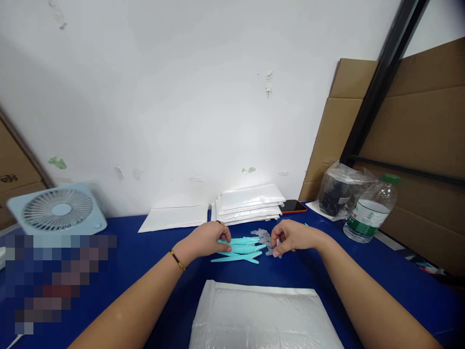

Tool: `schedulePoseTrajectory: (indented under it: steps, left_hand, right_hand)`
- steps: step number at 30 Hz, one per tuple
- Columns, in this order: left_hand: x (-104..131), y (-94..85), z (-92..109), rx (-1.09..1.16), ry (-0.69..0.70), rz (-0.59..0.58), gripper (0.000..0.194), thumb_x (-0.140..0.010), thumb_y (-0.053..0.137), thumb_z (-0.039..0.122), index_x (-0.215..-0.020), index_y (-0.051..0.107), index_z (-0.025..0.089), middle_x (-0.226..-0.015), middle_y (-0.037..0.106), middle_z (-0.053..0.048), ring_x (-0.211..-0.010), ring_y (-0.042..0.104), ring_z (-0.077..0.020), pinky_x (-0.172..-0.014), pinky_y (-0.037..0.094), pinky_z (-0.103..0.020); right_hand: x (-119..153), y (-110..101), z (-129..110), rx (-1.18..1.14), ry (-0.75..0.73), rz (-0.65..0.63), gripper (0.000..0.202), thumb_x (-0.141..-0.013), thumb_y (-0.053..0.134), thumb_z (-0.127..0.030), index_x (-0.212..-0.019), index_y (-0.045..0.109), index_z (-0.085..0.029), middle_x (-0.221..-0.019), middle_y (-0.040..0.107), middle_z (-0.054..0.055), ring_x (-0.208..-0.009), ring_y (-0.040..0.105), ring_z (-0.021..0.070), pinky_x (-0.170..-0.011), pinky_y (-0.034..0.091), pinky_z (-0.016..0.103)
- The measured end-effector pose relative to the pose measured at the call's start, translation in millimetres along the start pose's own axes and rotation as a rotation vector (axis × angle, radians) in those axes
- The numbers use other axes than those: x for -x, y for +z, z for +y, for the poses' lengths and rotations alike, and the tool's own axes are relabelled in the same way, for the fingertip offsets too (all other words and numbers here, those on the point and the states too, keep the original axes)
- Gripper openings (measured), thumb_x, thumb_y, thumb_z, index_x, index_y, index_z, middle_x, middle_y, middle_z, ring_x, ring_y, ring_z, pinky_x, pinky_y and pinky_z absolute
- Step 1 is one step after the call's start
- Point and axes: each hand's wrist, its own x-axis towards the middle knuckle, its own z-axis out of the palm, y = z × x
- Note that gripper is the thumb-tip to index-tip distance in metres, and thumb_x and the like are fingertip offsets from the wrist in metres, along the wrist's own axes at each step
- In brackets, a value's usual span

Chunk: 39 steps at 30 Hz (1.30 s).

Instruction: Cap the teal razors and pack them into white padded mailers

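Note:
Several flat turquoise plastic sticks lie in a loose pile on the blue table. My left hand is at the pile's left end, with thumb and fingers closed in a pinch on one of the sticks. To the right of the pile lie several small translucent plastic pieces, heaped together. My right hand reaches over their right side, its fingers curled in and pinching a translucent piece, partly hidden by the fingers. Nearest to me lies a padded white mailer.
Behind the hands, against the wall, are a stack of white padded mailers, a single flat mailer and a phone. At right stand a water bottle and a plastic-wrapped dark container. A fan is at left.

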Motion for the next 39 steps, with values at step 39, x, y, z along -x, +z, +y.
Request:
schedulePoseTrajectory:
  steps: [39]
  left_hand:
    - [-22.5, 38.9, -32.2, 0.07, -0.066, 0.191, 0.018, -0.076, 0.054, 0.029, -0.085, 0.064, 0.018, -0.087, 0.062, -0.003, -0.08, 0.056, -0.0154, -0.07, 0.044, -0.023]
  right_hand:
    - [-37.5, 22.3, 2.8, 0.533, -0.152, 0.484, 0.011, -0.073, 0.058, -0.02, -0.073, 0.069, -0.021, -0.086, 0.061, 0.001, -0.078, 0.057, 0.0147, -0.075, 0.033, 0.027]
